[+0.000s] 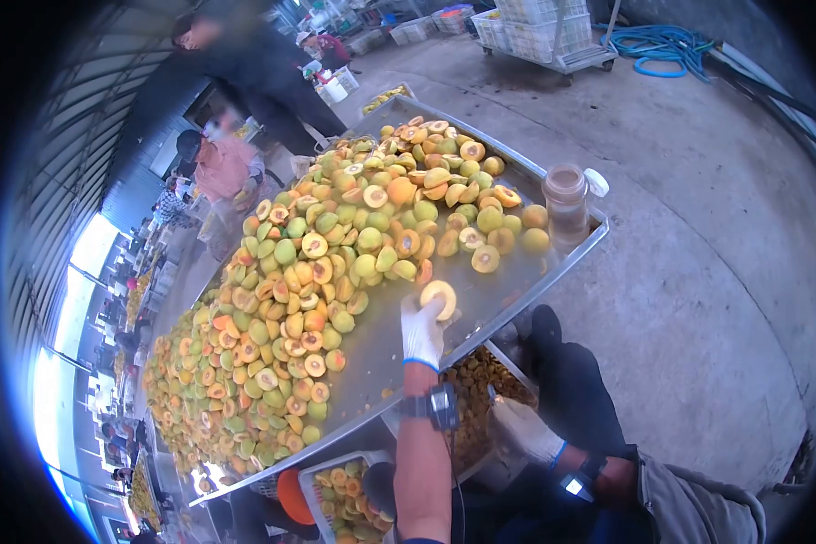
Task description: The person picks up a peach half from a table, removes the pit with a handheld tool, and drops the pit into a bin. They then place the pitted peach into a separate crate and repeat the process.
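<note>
My left hand (423,331), in a white glove, is closed on a peach half (438,300), cut face up, over the metal table (372,372). A large heap of halved yellow-green and orange peaches (313,272) covers most of the tabletop. Lower right, my gloved right hand (526,432) is closed around a small tool (491,393); only its metal-looking tip shows. That hand is over a crate of small brown pieces (480,399), probably pits, below the table's edge.
A jar (566,204) with its white lid open stands at the table's right corner. Another crate of peach halves (346,490) sits below the near edge. A person in dark clothes (254,72) and one in pink (222,168) are beyond the heap. A trolley with crates (548,45) stands behind.
</note>
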{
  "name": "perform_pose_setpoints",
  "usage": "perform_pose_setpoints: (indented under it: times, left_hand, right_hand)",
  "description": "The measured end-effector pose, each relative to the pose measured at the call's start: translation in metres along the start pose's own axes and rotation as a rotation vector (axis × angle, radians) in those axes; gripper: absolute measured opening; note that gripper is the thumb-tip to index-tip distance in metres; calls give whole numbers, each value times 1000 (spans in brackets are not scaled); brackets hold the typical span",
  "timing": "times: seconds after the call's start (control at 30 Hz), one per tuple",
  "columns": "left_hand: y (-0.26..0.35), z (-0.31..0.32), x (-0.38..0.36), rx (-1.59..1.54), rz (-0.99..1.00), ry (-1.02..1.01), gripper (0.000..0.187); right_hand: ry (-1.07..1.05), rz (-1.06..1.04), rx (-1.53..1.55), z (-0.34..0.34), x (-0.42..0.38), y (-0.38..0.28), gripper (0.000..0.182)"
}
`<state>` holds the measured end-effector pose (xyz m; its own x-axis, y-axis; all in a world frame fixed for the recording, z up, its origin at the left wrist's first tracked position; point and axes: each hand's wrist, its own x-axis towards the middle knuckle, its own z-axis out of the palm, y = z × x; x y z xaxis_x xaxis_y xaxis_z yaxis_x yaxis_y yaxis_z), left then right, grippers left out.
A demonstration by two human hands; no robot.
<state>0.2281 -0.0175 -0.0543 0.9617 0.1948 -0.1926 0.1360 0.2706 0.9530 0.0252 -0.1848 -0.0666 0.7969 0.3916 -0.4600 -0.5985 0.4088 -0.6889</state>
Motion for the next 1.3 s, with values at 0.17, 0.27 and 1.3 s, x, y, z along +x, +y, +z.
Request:
perform_pose_setpoints:
  times: [0.17,0.27,1.3]
  left_hand:
    - [20,-35,-115,-377,12,-37,45]
    - [15,-42,-165,-476,5,-50,49]
    - [7,-24,-232,-389,132,328,40]
  right_hand:
    - [8,-173,-471,20,-22,-44,32]
    - [-76,-386,-737,36,-26,-48,30]
    - [-13,-339,-1115,86,-55,-41,39]
